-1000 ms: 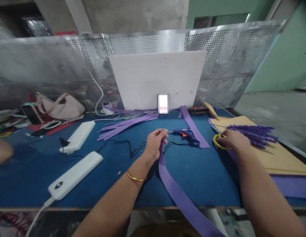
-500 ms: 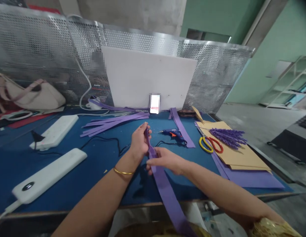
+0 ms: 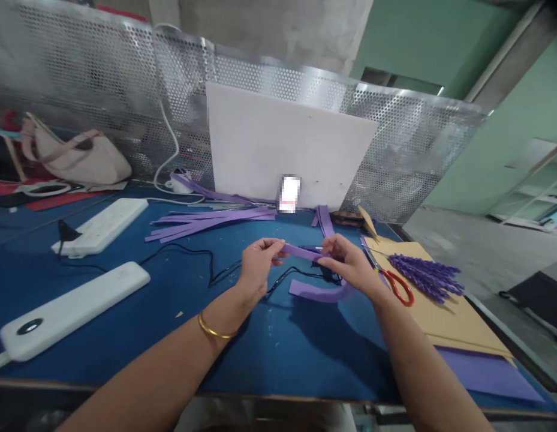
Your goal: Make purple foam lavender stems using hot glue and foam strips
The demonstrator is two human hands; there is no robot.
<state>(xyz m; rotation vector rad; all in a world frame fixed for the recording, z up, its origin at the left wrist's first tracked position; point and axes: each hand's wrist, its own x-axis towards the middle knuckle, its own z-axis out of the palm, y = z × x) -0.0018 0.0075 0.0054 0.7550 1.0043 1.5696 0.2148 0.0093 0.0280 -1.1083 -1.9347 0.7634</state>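
Observation:
A purple paper strip [image 3: 300, 252] stretches crosswise between my two hands above the blue table. Its left end is pinched between the thumb and fingers of my left hand [image 3: 259, 263]. My right hand [image 3: 352, 264] grips the strip further right, thumb below and fingers above. A purple length [image 3: 316, 292] shows beneath the right hand; whether it belongs to the same strip is hidden by that hand. Just behind the held strip lies a blue glue gun [image 3: 310, 247], mostly covered. To the right of my right hand are red-and-yellow-handled scissors [image 3: 402, 288], partly hidden by the wrist.
More purple strips [image 3: 210, 221] lie at the back left. Purple lavender-like sprigs [image 3: 426, 276] rest on tan sheets [image 3: 458, 327] at right, over purple sheets [image 3: 485, 375]. A white power strip [image 3: 111, 225], a white power bank [image 3: 75, 309], a black cable [image 3: 210, 264] and a lit phone [image 3: 289, 193] are around.
The strip has swung from running toward my body to lying crosswise. My right hand has moved up and right, away from the left hand. The view has shifted slightly.

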